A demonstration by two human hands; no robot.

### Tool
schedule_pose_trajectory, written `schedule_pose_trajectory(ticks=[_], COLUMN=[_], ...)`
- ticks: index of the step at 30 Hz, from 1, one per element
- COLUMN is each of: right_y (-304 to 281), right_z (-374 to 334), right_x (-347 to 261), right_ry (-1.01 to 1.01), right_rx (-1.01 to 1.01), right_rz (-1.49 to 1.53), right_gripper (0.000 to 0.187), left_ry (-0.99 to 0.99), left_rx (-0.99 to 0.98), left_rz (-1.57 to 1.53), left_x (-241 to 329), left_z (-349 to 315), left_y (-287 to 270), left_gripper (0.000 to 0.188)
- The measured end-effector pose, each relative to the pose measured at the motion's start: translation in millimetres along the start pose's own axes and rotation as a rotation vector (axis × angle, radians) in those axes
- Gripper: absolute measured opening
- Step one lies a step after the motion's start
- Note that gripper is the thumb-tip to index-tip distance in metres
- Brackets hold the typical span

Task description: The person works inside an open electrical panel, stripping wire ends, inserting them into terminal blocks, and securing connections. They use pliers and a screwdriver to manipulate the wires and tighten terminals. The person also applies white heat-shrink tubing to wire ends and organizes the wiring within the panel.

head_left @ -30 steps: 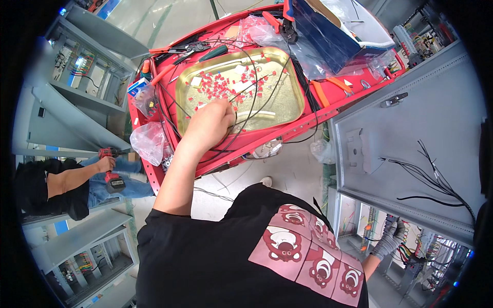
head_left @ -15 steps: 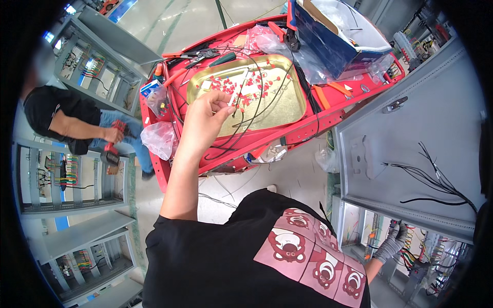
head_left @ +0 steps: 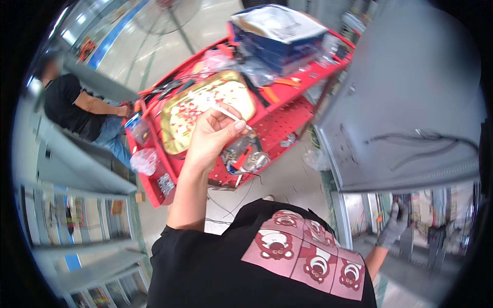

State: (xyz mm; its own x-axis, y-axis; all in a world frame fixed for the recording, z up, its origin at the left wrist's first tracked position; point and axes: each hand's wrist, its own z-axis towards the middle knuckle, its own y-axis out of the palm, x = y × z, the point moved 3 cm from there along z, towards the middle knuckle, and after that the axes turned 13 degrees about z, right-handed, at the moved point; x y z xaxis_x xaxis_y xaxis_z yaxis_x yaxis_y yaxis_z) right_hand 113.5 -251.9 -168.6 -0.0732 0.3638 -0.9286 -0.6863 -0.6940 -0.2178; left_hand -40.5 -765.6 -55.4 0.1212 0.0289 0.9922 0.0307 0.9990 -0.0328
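Observation:
My bare left hand (head_left: 218, 131) is raised in front of the red tool cart. Its thumb and fingers pinch a slim white tube-like piece (head_left: 233, 117), which slants down to the right past the thumb tip. Behind the hand lies a gold-coloured tray (head_left: 169, 139) with many small red and white pieces scattered in it. My right hand (head_left: 395, 226), in a grey glove, reaches into the open cabinet at the lower right, close to wires and components (head_left: 436, 226). Its fingers are blurred, and what they touch cannot be made out.
The red cart (head_left: 287, 120) also carries a blue box (head_left: 282, 54), pliers, orange-handled tools and plastic bags (head_left: 145, 161). A grey cabinet door (head_left: 411, 102) with loose black cables (head_left: 426, 137) stands at right. A co-worker (head_left: 77, 105) sits at left among grey cabinets.
The view has swung, shifting the cart left. My left hand has moved off the tray's middle toward its near right side, still pinching the white piece. My gloved hand stays at the cabinet.

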Motion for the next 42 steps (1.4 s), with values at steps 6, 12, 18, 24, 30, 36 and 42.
schedule_pose_trajectory(ticks=[6, 12, 18, 24, 30, 36, 42], right_y=[25.9, -3.2, -40.6, -86.4, -98.9, -98.0, -89.9], right_z=[17.7, -7.7, -14.7, -17.4, -10.6, -4.2, -7.5], right_x=[-74.6, -119.8, -118.7, -103.9, -104.7, -106.8, -97.7], right_ry=[-0.232, -0.362, -0.252, -0.243, -0.286, -0.336, -0.157], right_rx=[-0.207, -0.214, -0.152, -0.123, -0.171, -0.142, -0.176], right_rz=[-0.016, -0.048, -0.03, -0.037, -0.079, -0.028, 0.066], right_gripper=[0.019, 0.016, 0.016, 0.017, 0.019, 0.019, 0.017], left_ry=[-0.059, -0.148, -0.158, -0.139, -0.085, -0.049, -0.108], left_rx=[-0.312, -0.589, -0.695, -0.724, -0.681, -0.654, -0.746], left_rz=[-0.489, -0.486, -0.463, -0.447, -0.396, -0.344, -0.388], left_x=[-33.4, -19.8, -4.2, -5.0, 2.7, 8.1, -0.8], left_z=[-4.8, -54.7, -72.3, -104.0, -106.4, -103.7, -95.0], left_y=[195.7, 320.3, 366.5, 407.5, 419.5, 417.1, 411.5], left_gripper=[0.012, 0.011, 0.012, 0.011, 0.011, 0.009, 0.008])
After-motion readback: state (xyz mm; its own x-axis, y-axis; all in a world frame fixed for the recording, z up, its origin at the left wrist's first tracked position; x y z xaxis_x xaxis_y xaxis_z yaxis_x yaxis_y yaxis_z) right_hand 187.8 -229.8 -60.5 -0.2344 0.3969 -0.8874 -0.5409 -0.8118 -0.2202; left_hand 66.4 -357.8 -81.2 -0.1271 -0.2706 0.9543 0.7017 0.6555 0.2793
